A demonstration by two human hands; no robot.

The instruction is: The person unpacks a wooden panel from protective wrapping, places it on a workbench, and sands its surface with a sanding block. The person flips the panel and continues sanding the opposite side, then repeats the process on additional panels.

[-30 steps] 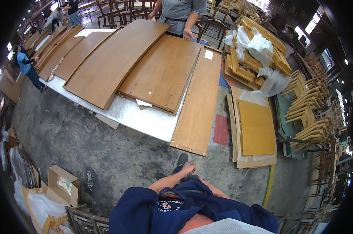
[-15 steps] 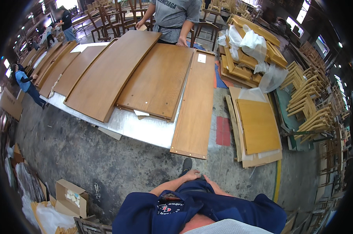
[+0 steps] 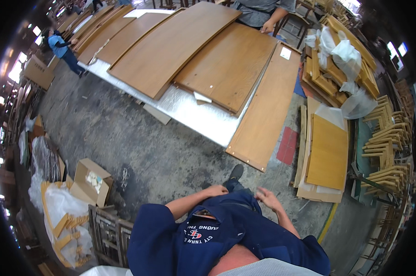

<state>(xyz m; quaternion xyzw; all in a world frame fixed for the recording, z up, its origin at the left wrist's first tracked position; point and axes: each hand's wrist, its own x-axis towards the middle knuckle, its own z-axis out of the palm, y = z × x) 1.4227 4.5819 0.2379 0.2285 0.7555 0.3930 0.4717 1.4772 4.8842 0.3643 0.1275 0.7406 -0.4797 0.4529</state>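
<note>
My left hand (image 3: 215,190) is at my waist, against the front hem of my dark blue jacket (image 3: 203,230). Its fingertips are turned inward and partly hidden, so whether they grip the cloth cannot be made out. Off to the right of the hem is my right hand (image 3: 268,199), with fingers loosely bent and apart and nothing in them. Ahead of me, a long narrow wooden panel (image 3: 267,110) juts past the near edge of a silver-covered table (image 3: 194,117). Beside it lie a squarer brown panel (image 3: 231,64) and a large wooden panel (image 3: 171,50).
Across the table, a co-worker's hand (image 3: 267,26) is by the panels' far edge. Plastic-draped frames (image 3: 341,69) and a yellowish board (image 3: 327,152) are stacked at right. An open cardboard box (image 3: 92,181) and a dark slatted frame (image 3: 109,234) stand at lower left.
My hands, close together in front of me before, have parted: the right moved rightward, the left drew back to the left. The view has tilted and turned left; the co-worker is mostly cut off.
</note>
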